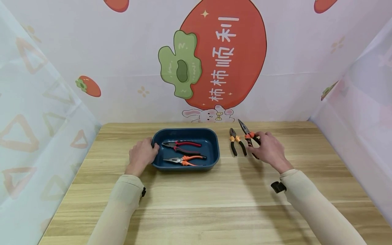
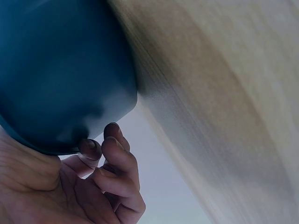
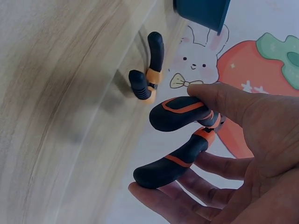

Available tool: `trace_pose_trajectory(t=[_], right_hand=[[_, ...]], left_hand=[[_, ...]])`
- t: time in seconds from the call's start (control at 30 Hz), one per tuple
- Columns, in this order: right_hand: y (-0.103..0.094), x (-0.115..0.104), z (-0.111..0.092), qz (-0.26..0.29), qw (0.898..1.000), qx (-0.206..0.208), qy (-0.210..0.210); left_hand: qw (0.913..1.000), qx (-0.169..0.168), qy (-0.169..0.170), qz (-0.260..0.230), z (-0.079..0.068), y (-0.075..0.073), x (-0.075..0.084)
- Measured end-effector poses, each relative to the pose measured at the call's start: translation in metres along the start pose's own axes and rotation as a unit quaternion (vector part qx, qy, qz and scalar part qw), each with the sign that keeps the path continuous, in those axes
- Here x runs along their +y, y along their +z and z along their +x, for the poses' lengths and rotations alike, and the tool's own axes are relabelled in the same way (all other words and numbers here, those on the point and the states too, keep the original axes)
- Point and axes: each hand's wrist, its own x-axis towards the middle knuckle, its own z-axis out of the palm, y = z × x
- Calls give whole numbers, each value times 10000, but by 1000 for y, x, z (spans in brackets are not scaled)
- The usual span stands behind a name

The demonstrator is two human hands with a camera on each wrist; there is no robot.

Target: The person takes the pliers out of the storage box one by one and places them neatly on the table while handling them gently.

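A dark blue tray (image 1: 211, 144) sits on the table, and my left hand (image 1: 143, 153) holds its left end by the rim, fingers curled there in the left wrist view. Two pliers lie in the tray: one with red and dark handles (image 1: 177, 145), and long-nose pliers with orange handles (image 1: 185, 158). To the right, my right hand (image 1: 269, 149) grips long-nose pliers (image 1: 248, 134) by black and orange handles, tips pointing up and away. In the right wrist view thumb and fingers lie on opposite handles (image 3: 168, 163), which are spread apart.
Between the tray and my right hand, another pair of pliers (image 1: 233, 137) with black and yellow-orange handles lies on the wooden table (image 1: 196, 204). A printed cloth (image 1: 131, 61) hangs behind the table's back edge, and pale cloth (image 1: 33, 122) hangs along both sides.
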Motion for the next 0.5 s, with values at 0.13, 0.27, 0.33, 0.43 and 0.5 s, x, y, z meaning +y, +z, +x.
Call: trace_pose_trajectory(t=[0.13, 0.27, 0.33, 0.43, 0.5], right_hand=[[2, 5, 1, 28, 9999, -16, 112], [3, 8, 3, 61, 9997, -47, 220], [4, 10, 4, 57, 9996, -77, 278], [5, 12, 5, 36, 9993, -136, 357], [6, 14, 6, 34, 9990, -178, 410]], left_hand=[[10000, 17, -2, -2, -1, 0, 0], [10000, 46, -16, -2, -1, 0, -1], [10000, 55, -16, 3, -1, 0, -1], [10000, 51, -17, 6, -1, 0, -1], [10000, 49, -18, 9, -1, 1, -1]])
